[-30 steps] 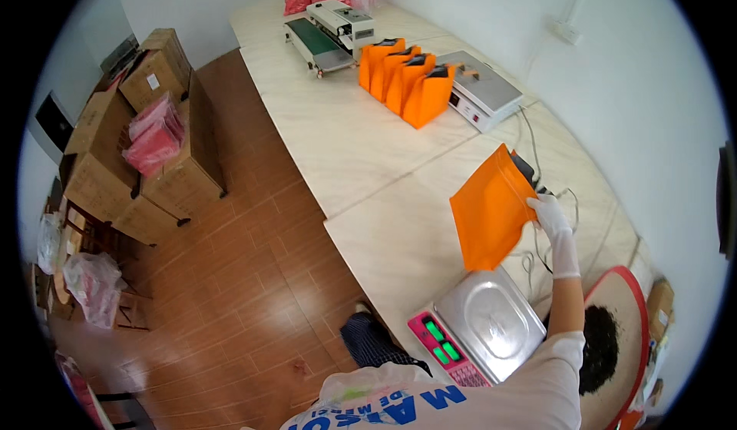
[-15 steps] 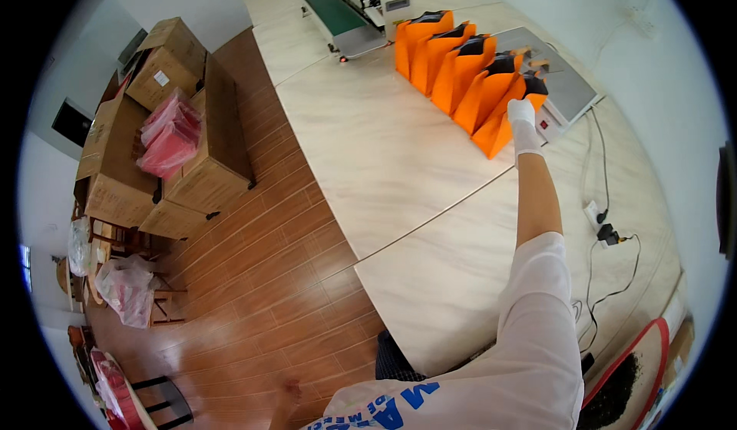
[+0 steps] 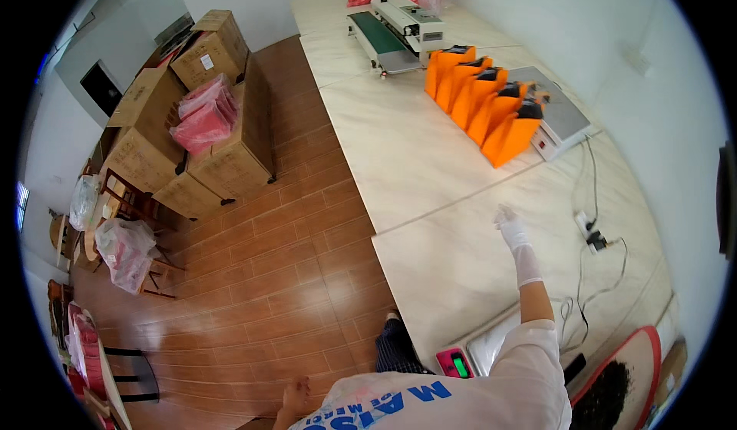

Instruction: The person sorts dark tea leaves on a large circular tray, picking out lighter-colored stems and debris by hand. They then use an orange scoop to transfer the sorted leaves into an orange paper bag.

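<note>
My right hand (image 3: 513,229), in a white glove, hovers over or rests on the pale table; I cannot tell which. Its fingers look stretched out, slightly blurred, and nothing shows in them. Beyond it several orange bags (image 3: 513,140) stand upright in a slanting row, their tops dark. They are apart from the hand. My left hand (image 3: 295,391) hangs low at the left of my white shirt, over the floor, small and blurred; its fingers are unclear. Near my right sleeve lies a small pink scale (image 3: 453,363) with a lit green display.
Behind the bags sits a flat grey-topped device (image 3: 570,115) with a red switch. A sealing machine (image 3: 384,38) with a green belt stands farther back. Cords run from a power strip (image 3: 589,232). A red-rimmed tray (image 3: 652,353) holds dark loose material. Cardboard boxes (image 3: 230,150) stand left.
My right hand has left the nearest orange bag and drawn back toward me. The view has shifted, bringing the pink scale into sight. The bags still stand in their row.
</note>
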Tool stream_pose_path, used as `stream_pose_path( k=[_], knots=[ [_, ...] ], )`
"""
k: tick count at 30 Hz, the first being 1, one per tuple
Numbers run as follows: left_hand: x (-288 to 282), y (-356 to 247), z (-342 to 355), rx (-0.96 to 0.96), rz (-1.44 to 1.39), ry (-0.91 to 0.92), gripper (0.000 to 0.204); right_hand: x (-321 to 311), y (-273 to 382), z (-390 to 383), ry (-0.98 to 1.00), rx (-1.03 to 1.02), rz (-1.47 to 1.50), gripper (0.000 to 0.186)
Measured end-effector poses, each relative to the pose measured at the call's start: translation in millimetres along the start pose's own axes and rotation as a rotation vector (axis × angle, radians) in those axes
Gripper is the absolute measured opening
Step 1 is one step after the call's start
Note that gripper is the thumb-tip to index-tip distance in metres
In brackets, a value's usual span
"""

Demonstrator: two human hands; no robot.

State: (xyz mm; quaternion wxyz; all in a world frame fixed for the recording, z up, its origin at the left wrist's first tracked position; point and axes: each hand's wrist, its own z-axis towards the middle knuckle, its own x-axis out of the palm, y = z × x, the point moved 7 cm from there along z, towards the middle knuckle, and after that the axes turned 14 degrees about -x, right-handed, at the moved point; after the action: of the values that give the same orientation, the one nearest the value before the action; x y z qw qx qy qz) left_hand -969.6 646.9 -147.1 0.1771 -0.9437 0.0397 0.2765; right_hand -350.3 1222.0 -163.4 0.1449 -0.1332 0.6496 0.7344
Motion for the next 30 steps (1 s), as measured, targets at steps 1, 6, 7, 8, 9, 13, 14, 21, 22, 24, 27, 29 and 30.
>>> stream_pose_path(
  k=[1, 6, 7, 8, 9, 13, 14, 21, 22, 24, 27, 29, 30],
  knots=[
    [-5, 24, -17, -0.051, 0.030, -0.030, 0.024, 18, 58, -36, 0.070, -0.022, -0.079, 0.046],
    [31, 85, -48, 0.064, 0.015, 0.107, 0.028, -98, 180, -201, -0.111, -0.225, -0.570, 0.041],
    [39, 115, -22, 0.298, 0.224, -0.015, 0.028, -114, 207, -239, -0.152, -0.221, -0.515, 0.040],
    [54, 140, -15, 0.551, 0.440, -0.111, 0.028, -133, 227, -285, -0.216, -0.184, -0.535, 0.039],
    [66, 153, -15, 0.366, 0.241, 0.010, 0.028, -156, 237, -332, -0.292, -0.139, -0.568, 0.038],
    [138, 225, 9, 0.224, 0.223, 0.297, 0.028, -242, 221, -537, -0.514, -0.164, -0.851, 0.035],
    [152, 240, 8, 0.228, 0.252, 0.336, 0.028, -257, 217, -580, -0.529, -0.094, -0.829, 0.035],
    [235, 243, 6, 0.228, 0.432, 0.504, 0.026, -324, 171, -928, -0.757, 0.421, -1.046, 0.034],
    [245, 238, 9, 0.237, 0.434, 0.504, 0.026, -322, 160, -969, -0.765, 0.497, -1.053, 0.034],
    [255, 221, 19, 0.241, 0.428, 0.487, 0.026, -313, 145, -1025, -0.763, 0.640, -1.054, 0.034],
    [285, 203, 14, 0.402, 0.554, 0.441, 0.025, -310, 136, -1061, -0.699, 0.749, -1.076, 0.037],
    [318, 193, -10, 0.725, 0.788, 0.326, 0.023, -320, 123, -1068, -0.654, 0.740, -1.099, 0.038],
    [338, 191, -25, 0.883, 0.888, 0.259, 0.022, -329, 108, -1067, -0.628, 0.717, -1.110, 0.039]
  ],
)
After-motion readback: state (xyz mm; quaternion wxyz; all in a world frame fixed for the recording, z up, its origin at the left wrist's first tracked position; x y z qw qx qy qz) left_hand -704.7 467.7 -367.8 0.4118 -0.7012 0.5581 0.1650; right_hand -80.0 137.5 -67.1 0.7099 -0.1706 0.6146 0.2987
